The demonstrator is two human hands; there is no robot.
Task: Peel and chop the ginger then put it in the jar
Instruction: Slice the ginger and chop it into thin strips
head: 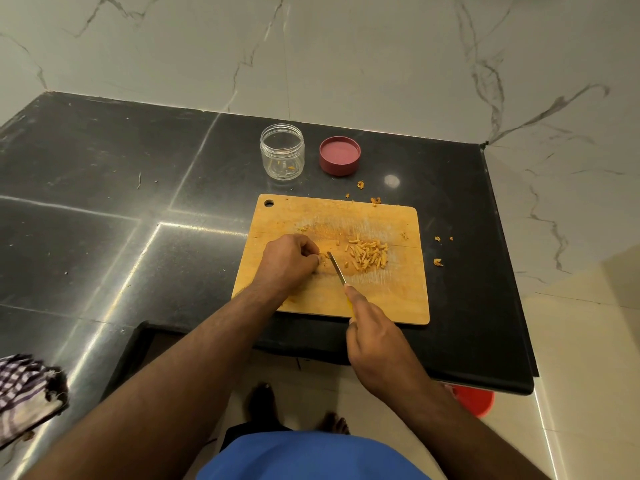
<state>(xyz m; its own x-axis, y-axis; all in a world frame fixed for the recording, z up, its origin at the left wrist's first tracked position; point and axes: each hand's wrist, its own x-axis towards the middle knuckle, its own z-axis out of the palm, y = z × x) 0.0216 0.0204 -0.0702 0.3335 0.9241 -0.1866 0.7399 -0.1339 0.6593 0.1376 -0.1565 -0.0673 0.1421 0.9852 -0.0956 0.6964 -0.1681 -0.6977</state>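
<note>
Left hand (pixel 289 259) pinches uncut ginger (pixel 322 258); right hand (pixel 375 336) grips knife (pixel 336 268) beside orange-yellow sticks (pixel 367 256).

Black polished stone countertop (pixel 104 188), pale seams across it, set vs white marble wall. On it: rectangular wooden chopping board (pixel 391 299) near front edge; clear plastic jar (pixel 282 152), upright, open, behind board; round maroon lid (pixel 340 155) just right of jar, inside up. Orange peel scraps (pixel 438 262) scattered off board's back & right edges. Checked cloth (pixel 24 393) at front left.
</note>
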